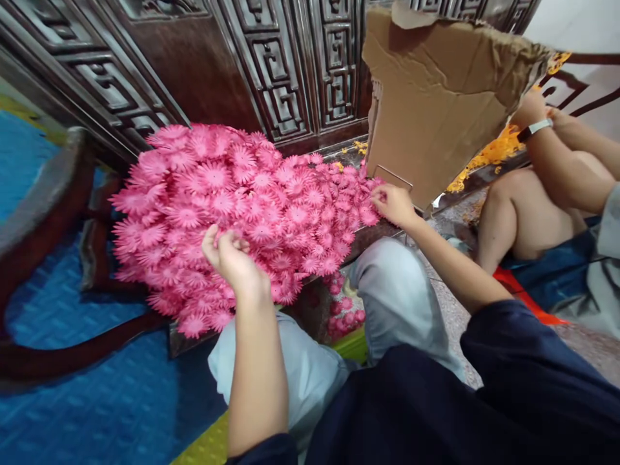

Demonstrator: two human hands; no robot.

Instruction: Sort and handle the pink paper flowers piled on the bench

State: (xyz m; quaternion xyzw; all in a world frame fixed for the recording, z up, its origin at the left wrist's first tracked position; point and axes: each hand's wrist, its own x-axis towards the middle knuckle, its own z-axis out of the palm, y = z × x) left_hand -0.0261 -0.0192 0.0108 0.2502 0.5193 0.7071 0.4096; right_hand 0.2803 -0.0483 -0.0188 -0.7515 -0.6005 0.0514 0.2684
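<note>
Head view, showing two bare hands at work over a heap of pink daisy-like flower heads (pixel 223 187). From my remote post I see the left hand (pixel 232 255) with its fingers loosely curled above the near side of the heap; I cannot tell whether anything sits between them. At the right hand (pixel 394 203), thumb and fingers are bunched at the heap's narrower end, among the smaller blooms; I cannot tell whether they pinch one. The heap spreads between the two hands and well beyond the left, and rests on a dark wooden ledge (pixel 371 239). Just beyond the right fingertips, a thin bent wire (pixel 394 175) shows before an upright cardboard sheet (pixel 436 97) with torn edges. Farther behind both hands stands a carved wooden panel (pixel 276 77). To the right of the right hand, I note orange flowers (pixel 498 152) and a co-worker's watch-bearing wrist (pixel 535 129). Below and between the hands, more pink blooms (pixel 346 316) lie near the wearer's knees.
</note>
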